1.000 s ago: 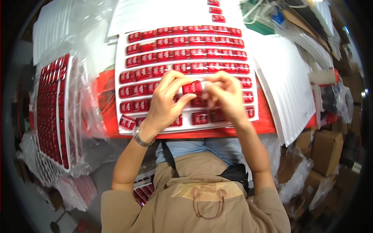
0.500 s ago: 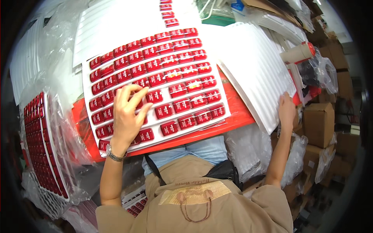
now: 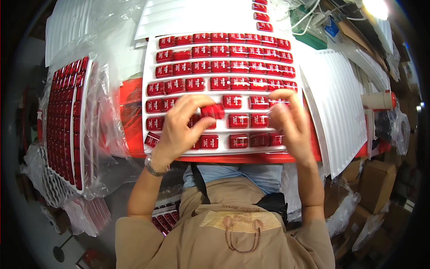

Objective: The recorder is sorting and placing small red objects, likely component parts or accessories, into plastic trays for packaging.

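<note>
A white tray [image 3: 224,152] bears rows of small glossy red block-shaped pieces [image 3: 232,101] with pale print. Over its left-centre part, my left hand [image 3: 181,123], with a metal watch at the wrist, pinches one red piece [image 3: 212,111] between thumb and fingers. That piece is blurred and lifted above the rows. My right hand [image 3: 293,127] hovers over the tray's right side, thumb and fingers bent and apart, somewhat smeared by motion. I see nothing between its fingers. Both hands hide some pieces beneath them. One piece [image 3: 152,139] lies tilted at the near left corner.
White ribbed sheets [image 3: 333,107] lean at the right, beside a pale roll [image 3: 377,100] with a red end. To the left stands another red-filled tray [image 3: 67,121] in clear plastic [image 3: 109,107]. A red surface [image 3: 134,134] lies underneath. Cardboard boxes [image 3: 377,186] stand lower right.
My right hand has left the white sheets and come left over the tray. My left hand now holds a red piece up. The whole view has shifted and turned.
</note>
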Tool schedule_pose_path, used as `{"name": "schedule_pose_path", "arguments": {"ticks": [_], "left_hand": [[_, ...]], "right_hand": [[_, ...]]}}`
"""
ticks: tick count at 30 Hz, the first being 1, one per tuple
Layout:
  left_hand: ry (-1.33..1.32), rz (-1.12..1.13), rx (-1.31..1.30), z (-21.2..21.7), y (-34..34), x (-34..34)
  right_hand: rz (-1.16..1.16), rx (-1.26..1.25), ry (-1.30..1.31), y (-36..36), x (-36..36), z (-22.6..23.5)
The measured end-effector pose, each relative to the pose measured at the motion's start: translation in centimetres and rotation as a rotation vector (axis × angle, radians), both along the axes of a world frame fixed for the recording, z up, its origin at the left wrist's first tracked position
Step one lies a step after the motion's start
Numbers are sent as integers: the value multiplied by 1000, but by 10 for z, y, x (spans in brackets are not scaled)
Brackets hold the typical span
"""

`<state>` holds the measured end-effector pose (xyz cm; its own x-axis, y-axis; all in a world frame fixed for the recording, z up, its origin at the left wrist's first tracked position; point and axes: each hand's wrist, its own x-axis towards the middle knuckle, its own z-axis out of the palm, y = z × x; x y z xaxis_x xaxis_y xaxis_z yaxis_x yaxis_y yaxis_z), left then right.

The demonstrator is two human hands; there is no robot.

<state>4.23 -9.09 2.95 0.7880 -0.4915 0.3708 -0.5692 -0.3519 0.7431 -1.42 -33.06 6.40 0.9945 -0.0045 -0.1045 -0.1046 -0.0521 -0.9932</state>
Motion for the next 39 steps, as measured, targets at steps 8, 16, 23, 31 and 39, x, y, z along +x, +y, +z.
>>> {"name": "schedule_pose_path", "arguments": {"ticks": [8, 16, 23, 31, 39], "left_hand": [[125, -169, -91, 6, 0, -25], [-165, 38, 343, -4, -16, 10], [-184, 388, 243, -2, 6, 17], [-128, 552, 376, -9, 42, 25], [135, 540, 142, -19, 53, 48]], "right_hand": [[324, -747, -299, 38, 8, 1], [-677, -1136, -56, -270, -48, -25], [-600, -1570, 298, -395, -140, -90], [-638, -1509, 306, -414, -139, -77], [-714, -1380, 170, -438, -140, -80]]}}
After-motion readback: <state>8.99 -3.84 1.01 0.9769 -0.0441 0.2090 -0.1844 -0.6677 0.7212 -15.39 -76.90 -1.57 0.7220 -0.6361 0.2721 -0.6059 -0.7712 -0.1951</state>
